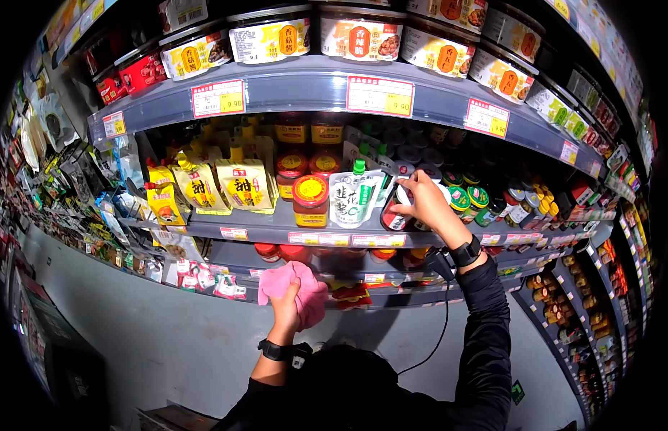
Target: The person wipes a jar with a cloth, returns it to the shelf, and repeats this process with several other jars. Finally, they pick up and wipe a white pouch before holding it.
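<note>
My left hand [286, 309] is closed around a bunched pink cloth [312, 296], held in front of the lower shelf. On the middle shelf, my right hand [433, 205] has its thumb and fingers about the top of a small jar [393, 218] with a dark body and red on its label. The jar leans a little, and my fingers hide much of its lid. Just left of it stands a white pouch [348, 201] with a green cap. Farther left is a jar with a red and yellow lid [310, 190]. Green-lidded jars [459, 199] stand right of my hand.
Above my hands runs the upper shelf edge [305, 92], with price tags and tubs on it. Yellow pouches [246, 185] stand at the left of the middle shelf. A black cable [444, 323] hangs by my right forearm. Grey floor [169, 309] lies below.
</note>
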Available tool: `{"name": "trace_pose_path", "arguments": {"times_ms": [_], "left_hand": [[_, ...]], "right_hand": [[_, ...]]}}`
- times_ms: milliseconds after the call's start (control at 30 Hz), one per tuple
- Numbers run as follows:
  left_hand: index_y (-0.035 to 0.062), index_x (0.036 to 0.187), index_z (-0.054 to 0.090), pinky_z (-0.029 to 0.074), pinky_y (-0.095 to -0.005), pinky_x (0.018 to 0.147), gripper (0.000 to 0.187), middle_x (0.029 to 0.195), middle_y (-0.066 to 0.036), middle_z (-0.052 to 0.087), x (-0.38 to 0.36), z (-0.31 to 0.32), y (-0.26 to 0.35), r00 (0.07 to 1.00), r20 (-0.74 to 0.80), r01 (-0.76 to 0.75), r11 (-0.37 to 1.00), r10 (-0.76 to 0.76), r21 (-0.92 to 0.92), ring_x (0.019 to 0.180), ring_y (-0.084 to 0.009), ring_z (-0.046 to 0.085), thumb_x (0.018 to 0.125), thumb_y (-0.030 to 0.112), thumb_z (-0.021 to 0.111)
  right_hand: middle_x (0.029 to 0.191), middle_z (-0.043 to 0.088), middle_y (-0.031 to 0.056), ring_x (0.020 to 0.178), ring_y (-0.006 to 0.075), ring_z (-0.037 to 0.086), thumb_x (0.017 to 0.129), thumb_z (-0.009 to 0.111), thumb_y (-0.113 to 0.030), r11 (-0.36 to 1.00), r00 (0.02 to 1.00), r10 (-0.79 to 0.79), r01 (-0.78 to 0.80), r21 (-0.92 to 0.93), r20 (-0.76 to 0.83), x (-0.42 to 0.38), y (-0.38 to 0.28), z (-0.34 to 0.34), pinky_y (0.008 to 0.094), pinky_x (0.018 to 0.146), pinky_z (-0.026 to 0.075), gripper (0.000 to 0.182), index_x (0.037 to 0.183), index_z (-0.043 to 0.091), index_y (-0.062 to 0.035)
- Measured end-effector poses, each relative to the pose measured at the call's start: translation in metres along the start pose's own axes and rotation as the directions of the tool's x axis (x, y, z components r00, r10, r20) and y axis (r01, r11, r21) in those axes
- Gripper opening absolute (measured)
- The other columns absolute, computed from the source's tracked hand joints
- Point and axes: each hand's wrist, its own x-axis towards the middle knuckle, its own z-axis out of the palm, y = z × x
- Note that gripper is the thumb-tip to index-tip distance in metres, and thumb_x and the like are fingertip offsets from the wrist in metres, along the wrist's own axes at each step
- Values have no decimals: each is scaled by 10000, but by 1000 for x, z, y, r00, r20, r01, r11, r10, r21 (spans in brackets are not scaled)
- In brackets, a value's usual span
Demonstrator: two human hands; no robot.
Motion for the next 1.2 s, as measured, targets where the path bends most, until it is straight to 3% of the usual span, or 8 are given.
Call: {"name": "trace_pose_path", "arguments": {"times_ms": [167, 233, 433, 500, 733, 1033, 1100, 1200], "left_hand": [[-25, 1067, 473, 434, -290, 789, 279, 995, -75, 535, 4, -15, -10, 998, 12, 58, 993, -57, -98, 896, -174, 534, 801, 46, 521], [-15, 1106, 400, 512, -416, 690, 323, 967, -154, 520, 5, -18, -13, 999, -27, -20, 997, 18, -80, 820, -290, 575, 797, 40, 478], [-23, 1078, 431, 492, -370, 739, 294, 971, -124, 531, -7, -7, 9, 997, -59, 49, 988, -58, -145, 880, -247, 557, 794, 32, 487], [-23, 1068, 442, 488, -357, 743, 283, 973, -119, 533, -6, -11, 3, 996, -75, 39, 988, -51, -147, 874, -235, 559, 794, 33, 489], [-21, 1055, 455, 483, -344, 743, 269, 976, -112, 537, -9, -9, 0, 995, -49, 83, 988, -90, -127, 860, -224, 563, 794, 34, 493], [-8, 1060, 447, 500, -379, 720, 267, 972, -118, 535, -15, 12, 6, 981, 47, 193, 970, -188, -147, 850, -255, 570, 799, 33, 482], [-14, 1060, 443, 504, -388, 711, 268, 966, -121, 537, -11, 8, -3, 988, 40, 156, 978, -151, -139, 847, -261, 572, 798, 28, 477], [-22, 1055, 444, 504, -395, 710, 263, 967, -130, 539, -7, 2, -15, 978, 49, 206, 964, -201, -168, 848, -265, 574, 797, 19, 465]], "right_hand": [[864, 514, 149, 814, 303, 502, 533, 749, -309, 992, 999, -33, 37, -120, 33, 4, 0, -6, 368, 724, 405, 571, 1010, 579, -47], [848, 533, 141, 801, 309, 496, 512, 753, -324, 995, 1000, -7, 8, -96, 17, 5, 2, -3, 367, 733, 387, 577, 994, 588, -55], [888, 570, 121, 865, 299, 502, 455, 780, -336, 995, 997, -72, 71, -69, -6, 4, 8, -15, 359, 750, 397, 661, 1010, 552, -61], [955, 584, 130, 913, 292, 522, 426, 798, -351, 998, 998, 59, -59, -13, 15, 4, 22, -28, 351, 790, 389, 753, 1043, 513, -29], [882, 553, 64, 889, 242, 494, 509, 759, -320, 998, 999, -34, 33, 55, 3, -15, 16, -25, 333, 781, 334, 522, 954, 597, -99], [986, 520, 94, 1003, 261, 446, 583, 716, -241, 995, 991, -84, 78, -57, -107, -31, 15, -2, 370, 866, 296, 450, 1001, 593, -127], [1022, 492, 101, 1083, 301, 386, 597, 706, -212, 987, 943, -136, 100, -129, -304, -34, 3, -4, 415, 922, 265, 456, 1020, 562, -122], [1024, 483, 97, 1113, 314, 358, 615, 686, -198, 989, 910, -149, 146, -36, -386, -33, -8, 3, 442, 936, 252, 430, 1006, 547, -86]]}}
